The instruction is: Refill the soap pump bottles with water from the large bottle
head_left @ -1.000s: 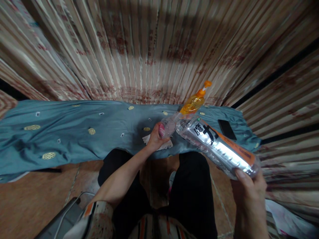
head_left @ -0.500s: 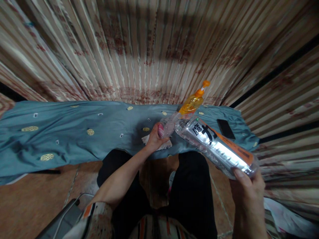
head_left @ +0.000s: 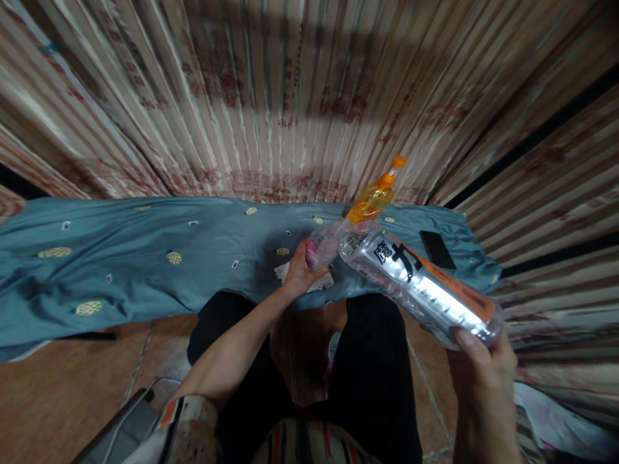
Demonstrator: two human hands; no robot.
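My left hand [head_left: 300,269] is closed around a small clear plastic bottle [head_left: 329,245] with a pink marking near my fingers. In my right hand [head_left: 481,364] is a larger clear plastic bottle [head_left: 411,277] with a silver, black and orange label, gripped by its base. It tilts down to the left, and its far end overlaps or meets the small bottle; I cannot tell whether they touch. Just behind them stands a pump bottle [head_left: 371,202] with an orange pump and yellow-orange contents. Partly under my left hand lies a white cloth or tissue [head_left: 319,282].
A blue-green cloth with yellow patterns [head_left: 207,238] covers the narrow table across my knees. Toward its right end lies a black phone [head_left: 438,250]. Pleated curtains [head_left: 271,96] hang behind and to the right. A grey object with a metal bar [head_left: 113,428] is at lower left.
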